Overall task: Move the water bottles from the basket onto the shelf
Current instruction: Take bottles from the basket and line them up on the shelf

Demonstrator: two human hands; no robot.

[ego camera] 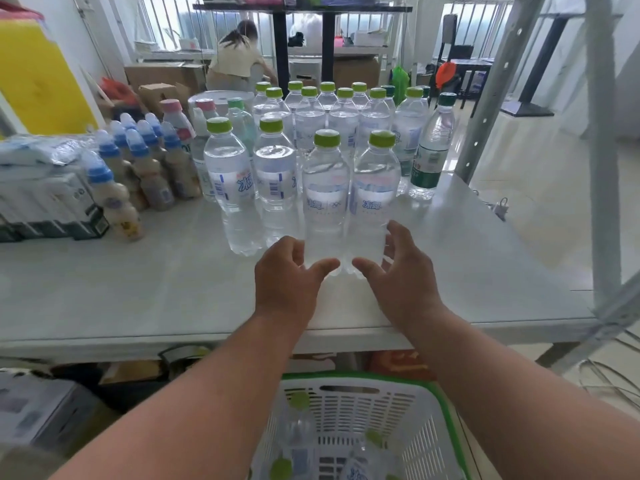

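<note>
Single head cam, wide-angle, looks fwd + down over shelf point(467, 271) from close range; basket point(349, 407) at bottom edge, room bg beyond. No 2nd view to overlap.

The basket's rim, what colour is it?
Green, on a white slatted basket; the head view shows it below the shelf.

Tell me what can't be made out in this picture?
- Basket: the forearms and bottom edge hide how many bottles remain.
- Rear bottles: front rows hide their count.
- Front bottles: whether the left hand and right hand touch them.
- Labels: blurred.
</note>
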